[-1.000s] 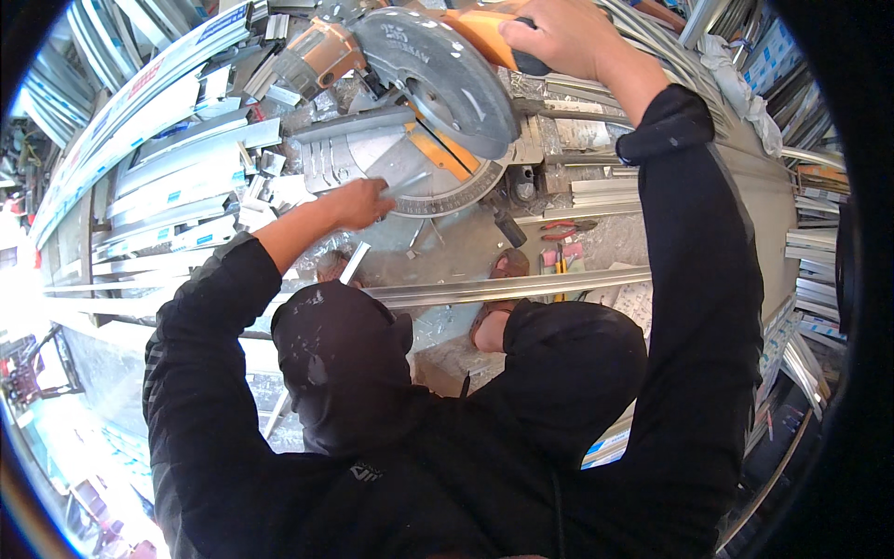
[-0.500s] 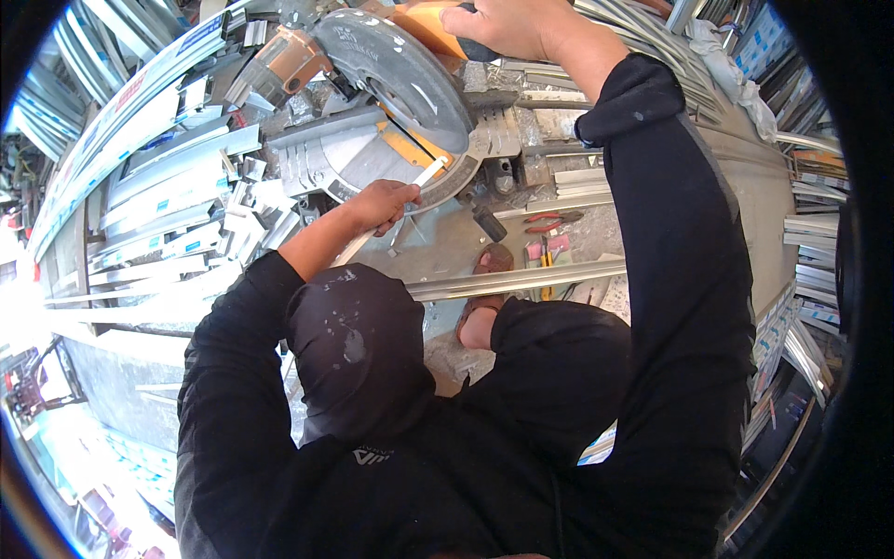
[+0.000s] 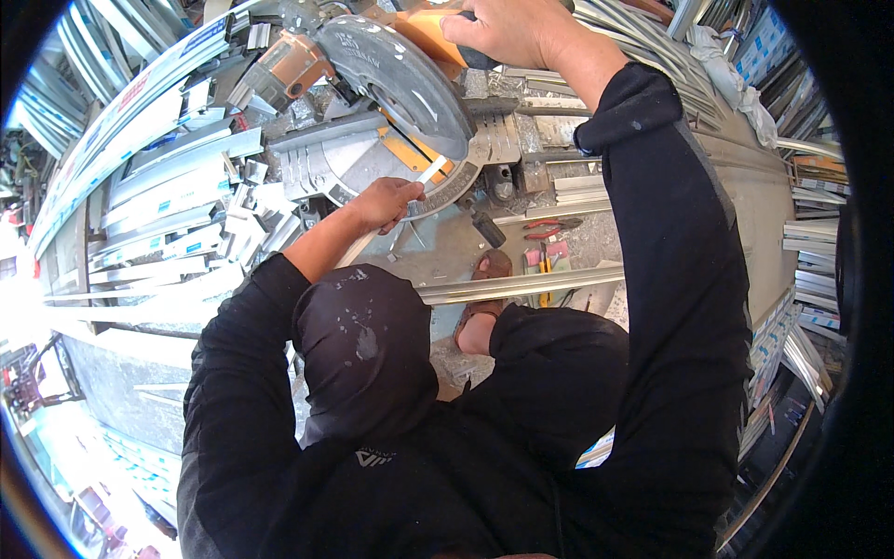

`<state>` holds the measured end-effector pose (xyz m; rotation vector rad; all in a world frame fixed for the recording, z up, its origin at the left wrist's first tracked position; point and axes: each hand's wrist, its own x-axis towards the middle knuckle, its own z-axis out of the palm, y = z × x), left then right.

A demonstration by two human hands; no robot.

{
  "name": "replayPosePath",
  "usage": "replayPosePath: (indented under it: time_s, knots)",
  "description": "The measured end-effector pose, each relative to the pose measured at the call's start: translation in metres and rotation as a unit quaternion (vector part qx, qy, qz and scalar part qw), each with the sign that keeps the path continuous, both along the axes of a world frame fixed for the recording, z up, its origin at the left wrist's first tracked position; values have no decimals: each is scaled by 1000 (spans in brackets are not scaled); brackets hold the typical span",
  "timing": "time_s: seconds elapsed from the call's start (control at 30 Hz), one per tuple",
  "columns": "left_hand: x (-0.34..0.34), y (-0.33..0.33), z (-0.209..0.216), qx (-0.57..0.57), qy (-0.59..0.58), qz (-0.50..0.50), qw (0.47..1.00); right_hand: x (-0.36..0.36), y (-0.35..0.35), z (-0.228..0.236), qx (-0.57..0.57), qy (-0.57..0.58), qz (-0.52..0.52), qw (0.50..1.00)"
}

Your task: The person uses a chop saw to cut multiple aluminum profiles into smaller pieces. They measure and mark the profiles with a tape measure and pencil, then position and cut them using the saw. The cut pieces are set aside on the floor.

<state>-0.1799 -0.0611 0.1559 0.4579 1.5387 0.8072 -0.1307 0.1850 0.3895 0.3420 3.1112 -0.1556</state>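
Left hand (image 3: 389, 205): fingers curled around a thin, straight, pale strip (image 3: 432, 171), its far end over the yellow slotted insert (image 3: 406, 151) in the round grey metal saw table (image 3: 350, 160); can't tell if it touches. Right hand (image 3: 512, 33): fingers wrapped on the orange-and-black saw handle (image 3: 426, 30), beside the curved, scuffed dark-grey blade guard (image 3: 396, 73). Red-handled pliers (image 3: 551, 226) on the floor, right of the table. Long silver metal profile (image 3: 531, 281) lies crosswise nearer the body.
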Motion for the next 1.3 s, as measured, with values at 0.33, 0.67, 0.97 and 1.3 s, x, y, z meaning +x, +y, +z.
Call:
replayPosePath:
  time_s: [0.33,0.67,0.97,1.3]
  knots:
    - [0,0,5,-1,3,10,1000,3,-3,6,-11,-15,-5,1000]
    - [-1,-1,3,12,9,18,1000,4,-3,6,-13,-2,-4,1000]
    - [-7,-7,5,4,17,9,1000,3,3,-2,-2,-12,-9,1000]
    - [-26,-228,63,-2,360,-113,926,0,72,-45,-41,17,35,998]
